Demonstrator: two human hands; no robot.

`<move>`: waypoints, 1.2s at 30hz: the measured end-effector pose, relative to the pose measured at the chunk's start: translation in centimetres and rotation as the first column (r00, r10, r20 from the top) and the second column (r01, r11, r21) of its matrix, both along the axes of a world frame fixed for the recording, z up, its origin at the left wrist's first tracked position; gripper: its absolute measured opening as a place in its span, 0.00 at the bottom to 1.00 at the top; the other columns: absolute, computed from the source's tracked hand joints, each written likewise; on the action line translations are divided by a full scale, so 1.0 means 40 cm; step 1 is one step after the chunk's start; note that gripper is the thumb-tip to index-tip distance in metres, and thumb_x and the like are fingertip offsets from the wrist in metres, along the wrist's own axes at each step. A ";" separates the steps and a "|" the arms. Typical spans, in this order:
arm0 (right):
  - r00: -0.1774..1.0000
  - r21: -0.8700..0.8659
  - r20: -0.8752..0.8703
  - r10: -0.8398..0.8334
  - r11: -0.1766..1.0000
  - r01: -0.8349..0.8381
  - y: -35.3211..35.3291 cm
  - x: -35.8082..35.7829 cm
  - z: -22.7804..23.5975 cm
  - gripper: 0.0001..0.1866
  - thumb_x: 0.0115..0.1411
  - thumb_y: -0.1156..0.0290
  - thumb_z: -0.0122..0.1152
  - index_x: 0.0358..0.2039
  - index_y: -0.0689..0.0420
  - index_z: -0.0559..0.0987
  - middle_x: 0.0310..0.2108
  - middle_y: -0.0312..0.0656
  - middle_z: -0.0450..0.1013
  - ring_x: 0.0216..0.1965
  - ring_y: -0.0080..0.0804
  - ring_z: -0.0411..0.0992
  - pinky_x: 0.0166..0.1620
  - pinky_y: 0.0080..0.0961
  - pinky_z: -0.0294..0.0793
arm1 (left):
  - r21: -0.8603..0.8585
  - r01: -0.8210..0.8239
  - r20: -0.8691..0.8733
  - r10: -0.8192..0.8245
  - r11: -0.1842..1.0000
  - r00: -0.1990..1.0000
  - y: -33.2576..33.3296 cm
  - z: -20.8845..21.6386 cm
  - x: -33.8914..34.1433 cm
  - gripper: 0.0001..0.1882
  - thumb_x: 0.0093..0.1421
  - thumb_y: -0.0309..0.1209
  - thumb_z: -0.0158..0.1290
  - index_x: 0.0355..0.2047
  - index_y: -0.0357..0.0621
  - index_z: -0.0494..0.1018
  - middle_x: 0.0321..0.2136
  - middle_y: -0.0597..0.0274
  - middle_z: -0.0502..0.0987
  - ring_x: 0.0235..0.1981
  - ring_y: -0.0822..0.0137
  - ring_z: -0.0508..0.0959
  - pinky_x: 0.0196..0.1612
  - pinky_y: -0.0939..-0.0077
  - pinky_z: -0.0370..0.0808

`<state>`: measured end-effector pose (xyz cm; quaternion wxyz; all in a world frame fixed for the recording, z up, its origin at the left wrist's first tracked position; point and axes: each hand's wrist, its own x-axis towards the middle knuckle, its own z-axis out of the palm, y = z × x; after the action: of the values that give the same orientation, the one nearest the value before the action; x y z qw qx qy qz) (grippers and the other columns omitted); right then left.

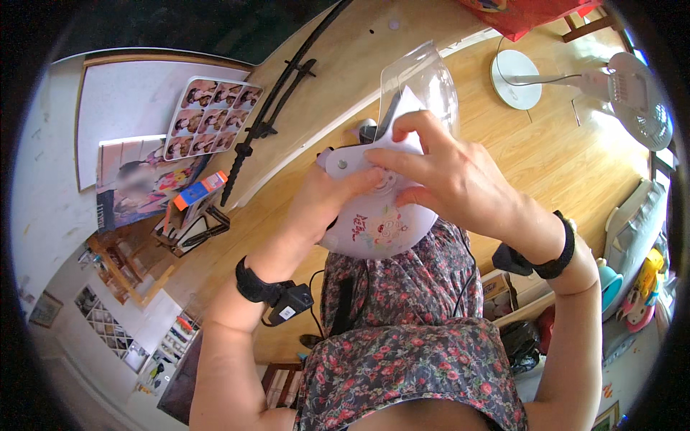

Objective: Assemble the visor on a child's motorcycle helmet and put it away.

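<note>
Near the middle of the head view, a touch toward 12 o'clock, both hands close around a rounded pale lilac gadget [377,233] with small coloured drawings on its belly. It is held up in the air above the lap, over a dark flowered dress [410,337].

The left hand [327,197] comes in from 7 o'clock and cups the gadget's left side, fingers curled round it and the thumb lying across its flat white upper part. The right hand [438,172] comes in from 4 o'clock and lies over the top right, fingers bent; its fingertips pinch a white sheet [408,108] that stands up from the gadget toward 12 o'clock. Just behind that sheet, a clear plastic cover [424,75] rises further toward 12 o'clock.

Each wrist wears a black band; a small black box [290,302] with a cable hangs from the left one.

At 10 o'clock a sheet of small portrait photos [212,115] and some magazines [140,183] lie on a table, with an orange and blue box [200,190] just below them. At 2 o'clock a white floor fan [636,97] stands on the wooden floor, its round base [516,77] nearer 1 o'clock.
</note>
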<state>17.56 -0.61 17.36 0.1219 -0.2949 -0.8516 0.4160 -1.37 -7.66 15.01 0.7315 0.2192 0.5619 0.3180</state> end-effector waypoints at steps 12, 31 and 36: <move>0.925 0.144 0.199 0.324 0.924 -0.355 0.085 -0.045 0.024 0.20 0.35 0.68 0.69 0.29 0.60 0.71 0.30 0.42 0.67 0.27 0.41 0.73 0.26 0.31 0.72 | -0.036 0.129 -0.133 -0.133 0.991 0.982 0.023 -0.016 -0.006 0.25 0.63 0.48 0.34 0.45 0.38 0.67 0.40 0.57 0.74 0.41 0.70 0.75 0.42 0.73 0.72; 0.939 0.091 0.193 0.286 0.947 -0.307 0.098 0.001 0.086 0.16 0.38 0.63 0.66 0.22 0.58 0.71 0.25 0.37 0.66 0.21 0.36 0.69 0.22 0.30 0.67 | 0.006 -0.087 0.049 0.086 0.996 0.995 0.024 -0.009 -0.018 0.18 0.48 0.30 0.57 0.39 0.37 0.72 0.33 0.61 0.76 0.33 0.72 0.76 0.36 0.77 0.72; 0.982 0.275 0.186 0.012 0.959 -0.064 0.035 -0.011 0.041 0.10 0.44 0.64 0.60 0.17 0.56 0.72 0.20 0.38 0.66 0.21 0.36 0.70 0.22 0.30 0.69 | 0.037 -0.022 -0.126 0.026 0.999 0.992 0.029 0.002 0.012 0.18 0.48 0.31 0.58 0.39 0.36 0.72 0.32 0.61 0.77 0.32 0.71 0.76 0.36 0.76 0.73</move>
<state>17.13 0.80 19.01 0.0757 -0.2953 -0.9148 0.2651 -0.90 -6.50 15.08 0.6866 0.2453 0.6038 0.3223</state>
